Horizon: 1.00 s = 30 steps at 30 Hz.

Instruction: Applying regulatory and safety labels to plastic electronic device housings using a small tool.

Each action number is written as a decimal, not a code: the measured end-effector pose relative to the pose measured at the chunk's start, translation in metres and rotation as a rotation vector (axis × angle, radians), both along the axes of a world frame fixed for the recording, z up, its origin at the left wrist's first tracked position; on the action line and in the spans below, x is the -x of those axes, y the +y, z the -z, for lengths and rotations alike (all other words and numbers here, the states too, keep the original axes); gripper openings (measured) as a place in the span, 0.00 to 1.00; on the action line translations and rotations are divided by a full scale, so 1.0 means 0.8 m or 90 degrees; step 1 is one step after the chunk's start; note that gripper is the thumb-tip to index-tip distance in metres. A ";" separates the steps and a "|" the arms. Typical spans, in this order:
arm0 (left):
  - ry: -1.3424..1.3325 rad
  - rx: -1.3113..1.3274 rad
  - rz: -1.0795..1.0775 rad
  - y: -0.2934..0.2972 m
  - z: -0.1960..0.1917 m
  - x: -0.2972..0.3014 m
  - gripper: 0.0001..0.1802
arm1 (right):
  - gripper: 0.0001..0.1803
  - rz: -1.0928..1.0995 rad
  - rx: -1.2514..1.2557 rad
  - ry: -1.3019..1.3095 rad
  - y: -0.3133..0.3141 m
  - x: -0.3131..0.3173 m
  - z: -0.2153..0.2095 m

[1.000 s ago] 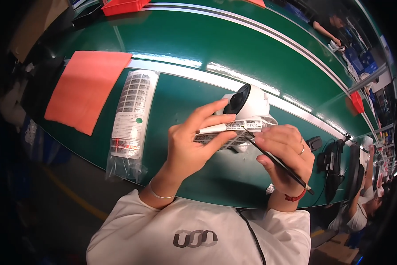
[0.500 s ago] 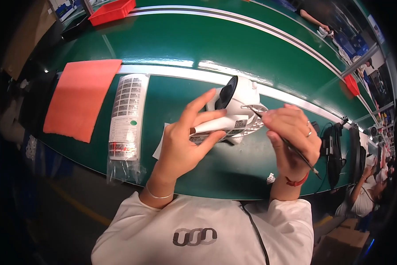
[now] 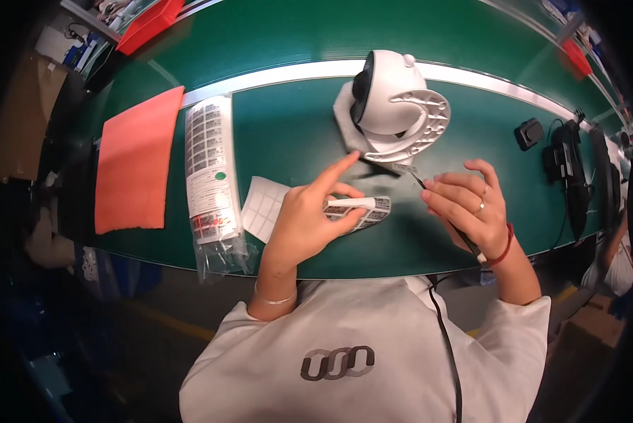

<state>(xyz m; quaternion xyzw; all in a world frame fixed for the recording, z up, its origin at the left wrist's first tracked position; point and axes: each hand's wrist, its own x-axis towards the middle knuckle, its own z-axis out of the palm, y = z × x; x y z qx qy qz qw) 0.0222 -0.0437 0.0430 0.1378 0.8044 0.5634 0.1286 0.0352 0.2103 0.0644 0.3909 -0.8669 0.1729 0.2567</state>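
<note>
Both label strip [image 3: 358, 211] and left hand [image 3: 309, 218] touch, camera [image 3: 394, 106] beyond

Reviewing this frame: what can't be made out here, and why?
Head view only:
- Small label at the tweezers' tip: too small to read.
- Label strip: partly covered by the left hand.
- Tweezers' rear end: hidden behind the right hand.
- White dome camera's lens side: turned away, in shadow.
- Black devices at the right: bent and darkened by the fisheye rim.

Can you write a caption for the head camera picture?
Left hand holds a sticker strip; right hand holds tweezers near a white camera.
</note>
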 end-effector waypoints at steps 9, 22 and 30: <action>0.063 0.066 0.047 0.007 0.011 0.004 0.43 | 0.11 -0.097 0.021 0.041 0.015 0.028 0.032; 0.024 0.051 0.036 0.008 0.010 0.010 0.41 | 0.11 -0.198 0.067 0.045 0.028 0.069 0.060; 0.016 0.067 0.016 0.003 0.010 0.012 0.38 | 0.11 -0.253 0.083 0.048 0.031 0.086 0.068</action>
